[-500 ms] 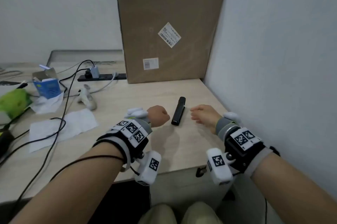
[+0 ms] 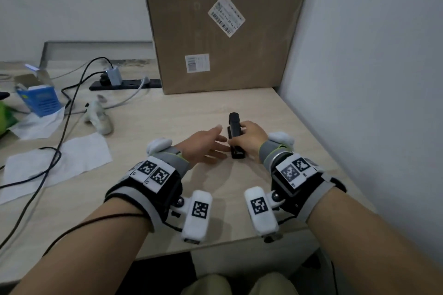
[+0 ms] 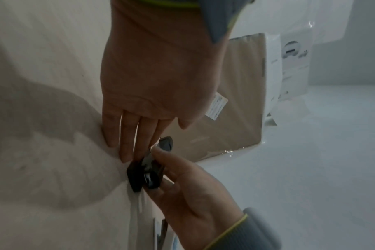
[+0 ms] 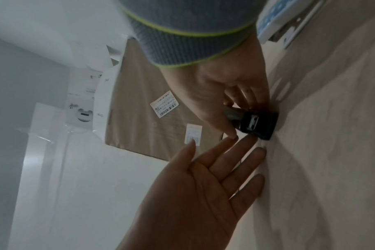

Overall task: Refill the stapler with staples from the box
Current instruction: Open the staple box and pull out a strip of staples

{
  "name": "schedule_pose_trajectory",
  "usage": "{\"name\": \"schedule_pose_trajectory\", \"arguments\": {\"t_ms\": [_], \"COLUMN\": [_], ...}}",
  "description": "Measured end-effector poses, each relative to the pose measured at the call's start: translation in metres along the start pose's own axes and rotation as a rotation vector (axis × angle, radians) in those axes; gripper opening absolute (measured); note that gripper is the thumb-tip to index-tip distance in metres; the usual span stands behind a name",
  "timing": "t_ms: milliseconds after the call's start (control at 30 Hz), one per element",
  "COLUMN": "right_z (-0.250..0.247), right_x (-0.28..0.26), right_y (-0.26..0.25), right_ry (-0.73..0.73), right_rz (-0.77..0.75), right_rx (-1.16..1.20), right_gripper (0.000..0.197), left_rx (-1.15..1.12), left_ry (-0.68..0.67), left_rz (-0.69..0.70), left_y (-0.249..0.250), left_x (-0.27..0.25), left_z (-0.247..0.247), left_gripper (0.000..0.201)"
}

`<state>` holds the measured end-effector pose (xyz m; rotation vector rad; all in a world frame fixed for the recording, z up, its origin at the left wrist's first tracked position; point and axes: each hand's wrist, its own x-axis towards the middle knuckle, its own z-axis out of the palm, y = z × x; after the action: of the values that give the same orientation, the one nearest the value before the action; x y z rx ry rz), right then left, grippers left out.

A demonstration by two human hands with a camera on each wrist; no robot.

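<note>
A black stapler [image 2: 235, 126] lies on the wooden desk [image 2: 167, 114], near the right wall. My right hand [image 2: 248, 137] grips it from the right, thumb and fingers curled round its body [image 4: 256, 124]. My left hand [image 2: 209, 144] lies open beside it, and its straight fingers [image 3: 137, 135] reach the stapler's near end [image 3: 139, 175]. At the desk's far left stands an opened blue and white box [image 2: 42, 100]; I cannot tell if it holds staples. A small blue and white pack [image 4: 283, 22] lies close behind my right wrist.
A tall cardboard carton [image 2: 223, 26] stands at the back against the white wall [image 2: 371, 78]. Black cables [image 2: 69, 107], a power strip [image 2: 127, 83], a white controller [image 2: 99, 118] and paper tissues [image 2: 72, 158] cover the desk's left half.
Both hands were loosely curled on either side of the stapler, apart from it. Now my right hand has taken hold of it, and my left hand has opened and reached its near end.
</note>
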<state>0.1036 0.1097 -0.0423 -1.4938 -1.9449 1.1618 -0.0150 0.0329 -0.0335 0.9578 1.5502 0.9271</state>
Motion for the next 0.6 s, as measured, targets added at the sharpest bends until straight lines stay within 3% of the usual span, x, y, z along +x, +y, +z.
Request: {"name": "schedule_pose_trajectory", "arguments": {"t_ms": [233,367,433,500,600], "right_z": [0.001,0.001,0.001,-0.002,-0.004], "right_x": [0.015,0.022,0.025,0.025,0.025], "right_y": [0.011,0.018,0.021,0.024,0.029], "right_ry": [-0.057,-0.078,-0.096,-0.121,-0.144], "right_rz": [-0.096,-0.159,-0.179,-0.193,-0.231], "right_rx": [0.215,0.249,0.263,0.284,0.296], "right_gripper": [0.039,0.036,0.034,0.032,0.033], "left_rx": [-0.234,-0.386,-0.436,-0.391,-0.19], "left_ry": [0.137,0.158,0.172,0.197,0.197], "left_rz": [0.019,0.062,0.098,0.134,0.224], "left_y": [-0.013,-0.028,-0.035,-0.037,-0.037], "left_x": [0.02,0.031,0.034,0.034,0.033], "left_z": [-0.02,-0.029,-0.033,-0.036,-0.039], "left_gripper": [0.018,0.016,0.027,0.04,0.041]}}
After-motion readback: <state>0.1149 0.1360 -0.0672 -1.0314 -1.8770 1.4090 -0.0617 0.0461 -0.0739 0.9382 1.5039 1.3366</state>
